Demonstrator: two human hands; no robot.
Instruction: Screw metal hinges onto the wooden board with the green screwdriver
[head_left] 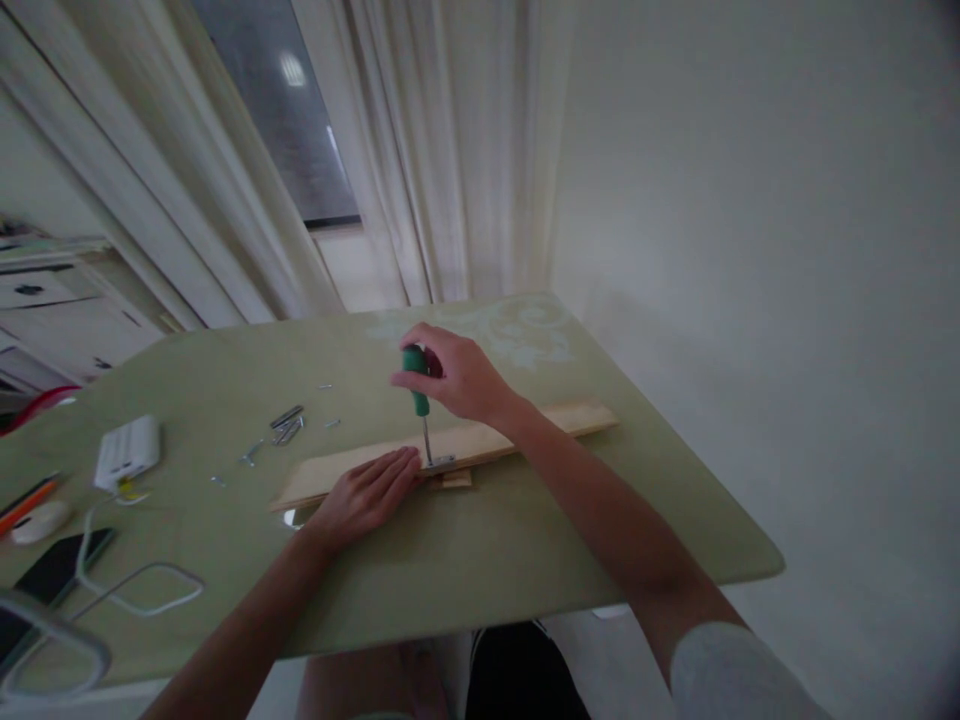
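A long wooden board (570,420) lies across the green table (525,540). My right hand (457,375) is closed round the green handle of a screwdriver (416,385), held upright with its tip on a small metal bracket (441,463) at the board's near edge. My left hand (367,495) lies flat and open on the board just left of the bracket, fingers together. A small wooden piece (456,480) shows under the bracket.
Loose screws and metal fittings (286,423) lie on the table behind the board. At the left are a white power strip (127,450), a white cable (142,590), a dark phone (56,565) and pens (26,500). Curtains and a wall stand behind.
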